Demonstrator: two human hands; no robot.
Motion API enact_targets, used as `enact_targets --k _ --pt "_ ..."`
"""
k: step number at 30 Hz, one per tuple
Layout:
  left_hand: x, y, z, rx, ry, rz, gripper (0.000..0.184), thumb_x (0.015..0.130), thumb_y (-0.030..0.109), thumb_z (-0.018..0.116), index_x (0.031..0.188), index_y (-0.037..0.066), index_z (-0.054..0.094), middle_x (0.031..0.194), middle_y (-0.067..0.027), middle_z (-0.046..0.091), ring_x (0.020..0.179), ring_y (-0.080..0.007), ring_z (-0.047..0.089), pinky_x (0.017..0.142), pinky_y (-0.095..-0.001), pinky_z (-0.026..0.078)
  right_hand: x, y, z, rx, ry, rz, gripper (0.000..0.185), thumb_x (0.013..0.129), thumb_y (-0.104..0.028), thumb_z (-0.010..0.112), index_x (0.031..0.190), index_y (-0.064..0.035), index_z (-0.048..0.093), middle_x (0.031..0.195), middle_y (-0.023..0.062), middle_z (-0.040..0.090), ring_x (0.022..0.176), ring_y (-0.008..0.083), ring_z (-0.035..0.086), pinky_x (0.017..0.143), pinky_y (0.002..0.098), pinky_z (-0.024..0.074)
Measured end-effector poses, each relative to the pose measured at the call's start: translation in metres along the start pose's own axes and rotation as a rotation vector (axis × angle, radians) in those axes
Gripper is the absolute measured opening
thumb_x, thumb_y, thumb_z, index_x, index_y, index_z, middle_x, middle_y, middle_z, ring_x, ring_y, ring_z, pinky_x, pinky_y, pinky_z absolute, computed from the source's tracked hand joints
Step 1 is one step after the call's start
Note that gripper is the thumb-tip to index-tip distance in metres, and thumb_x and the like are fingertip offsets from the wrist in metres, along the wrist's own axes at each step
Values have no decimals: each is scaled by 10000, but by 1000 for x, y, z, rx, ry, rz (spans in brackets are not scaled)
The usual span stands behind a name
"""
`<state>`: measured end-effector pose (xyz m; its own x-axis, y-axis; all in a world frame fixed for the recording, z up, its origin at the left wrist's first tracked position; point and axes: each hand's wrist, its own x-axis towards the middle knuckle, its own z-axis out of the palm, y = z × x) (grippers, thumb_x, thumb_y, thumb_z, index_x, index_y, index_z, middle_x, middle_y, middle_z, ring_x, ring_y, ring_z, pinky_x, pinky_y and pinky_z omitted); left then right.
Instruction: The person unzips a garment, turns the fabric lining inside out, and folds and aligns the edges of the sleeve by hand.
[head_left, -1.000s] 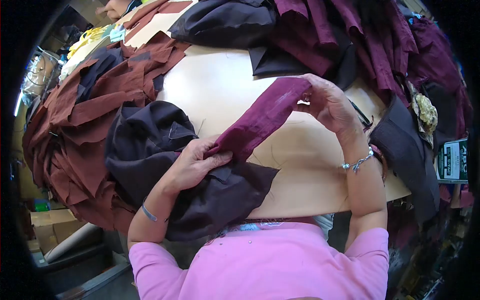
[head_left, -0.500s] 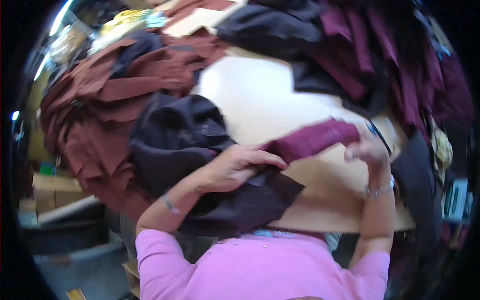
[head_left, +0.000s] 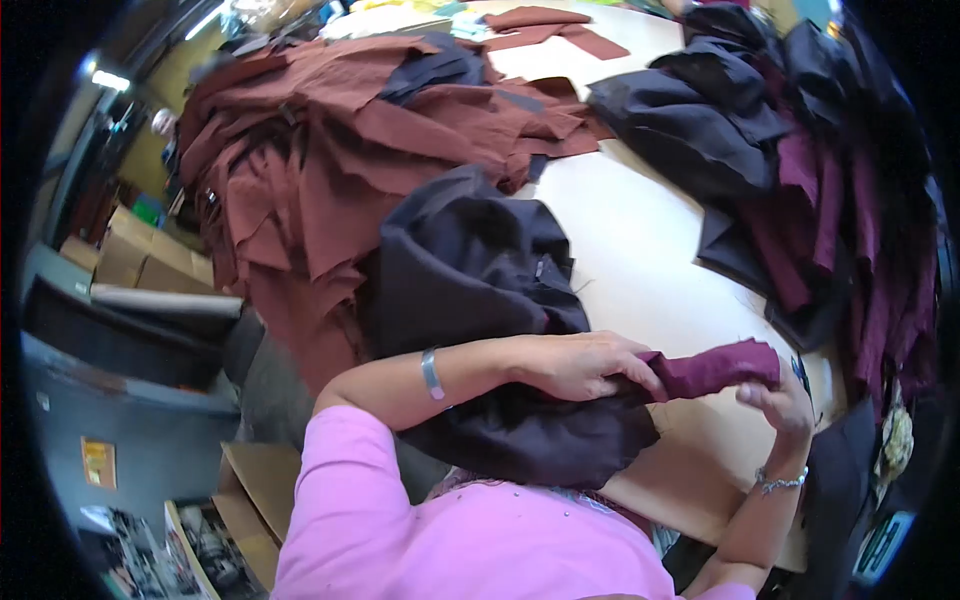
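A strip of maroon fabric (head_left: 715, 370) is stretched between my two hands, a little above the near part of the table. My left hand (head_left: 585, 366) is closed on its left end, thumb and fingers pinched together. At the other end, my right hand (head_left: 787, 402) grips the fabric, with the thumb in front and the fingers mostly hidden behind. Under and beside my left forearm lies a bunched dark garment (head_left: 470, 265), with its lower part hanging toward my body. Whether the maroon strip is joined to this garment is hidden by my left hand.
A large heap of rust-brown fabric pieces (head_left: 330, 160) covers the left of the pale table (head_left: 640, 235). Dark cloth (head_left: 690, 110) and maroon cloth (head_left: 790, 220) lie along the right side. Cardboard boxes (head_left: 255, 490) stand at lower left, below table height.
The view has turned, so the table and heaps appear shifted rightward. Both hands still hold the maroon strip; my right thumb now sits closer to its lower edge.
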<state>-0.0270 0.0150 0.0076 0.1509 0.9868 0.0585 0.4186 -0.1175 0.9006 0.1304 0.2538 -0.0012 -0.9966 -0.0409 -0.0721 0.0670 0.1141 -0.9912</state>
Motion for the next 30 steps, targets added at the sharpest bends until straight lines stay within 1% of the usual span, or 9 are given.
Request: enact_targets --k 3,4,6,9,15,18,20,23,30 --pt "-1 -7 5 29 10 40 440 697 -87 455 1114 27 536 1118 -168 490 1079 -326 463 914 -356 362 2 -4 1 -81 -146 -5 402 654 -152 729 999 13 604 1066 95 595 1005 237 528 925 354 338" --pt "-1 -9 6 34 4 61 441 697 -84 455 1117 24 534 1124 -169 486 1084 -329 459 917 -357 360 4 -6 6 -81 -162 -82 327 697 -150 709 964 11 611 1019 78 604 961 211 547 885 330 377" --pt "-1 -6 4 29 -12 45 452 703 -88 444 1131 29 528 1139 -169 472 1095 -327 446 924 -354 357 -9 8 12 9 185 104 273 750 -154 677 955 11 603 951 54 609 895 163 564 797 291 432" --pt "0 -8 7 21 -7 47 448 708 -88 440 1133 28 524 1154 -171 459 1103 -328 438 930 -353 351 1 0 16 -408 348 261 261 782 -147 653 980 7 581 899 33 604 837 109 555 716 245 453" --pt "-2 -9 6 84 7 14 432 700 -76 443 1118 4 514 1204 -180 428 1124 -334 422 955 -350 332 3 -11 18 54 -70 106 279 775 -164 659 989 -1 583 797 30 601 731 95 545 670 228 446" --pt "-1 -18 8 126 31 31 436 678 -69 454 1107 -12 511 1211 -190 425 1128 -341 421 957 -354 333 5 -3 37 -224 198 35 250 779 -178 653 945 2 603 718 18 587 676 94 543 631 228 439" --pt "-1 -13 7 117 12 17 461 681 -84 443 1127 9 515 1192 -189 441 1115 -344 433 949 -353 340 14 -5 28 -284 52 144 227 786 -175 644 923 3 609 692 8 587 657 88 533 609 229 430" --pt "4 -4 1 22 -17 -35 554 687 -116 424 1198 81 504 1173 -172 458 1085 -324 464 928 -332 355 12 4 15 -76 151 162 223 812 -192 625 912 6 607 695 19 595 652 92 539 595 240 426" --pt "-1 -7 3 99 127 -94 431 730 -94 468 1147 10 499 1174 -156 467 1072 -315 487 923 -330 382 14 -2 38 -125 101 7 199 821 -166 612 926 1 585 683 0 557 648 79 484 635 234 422"
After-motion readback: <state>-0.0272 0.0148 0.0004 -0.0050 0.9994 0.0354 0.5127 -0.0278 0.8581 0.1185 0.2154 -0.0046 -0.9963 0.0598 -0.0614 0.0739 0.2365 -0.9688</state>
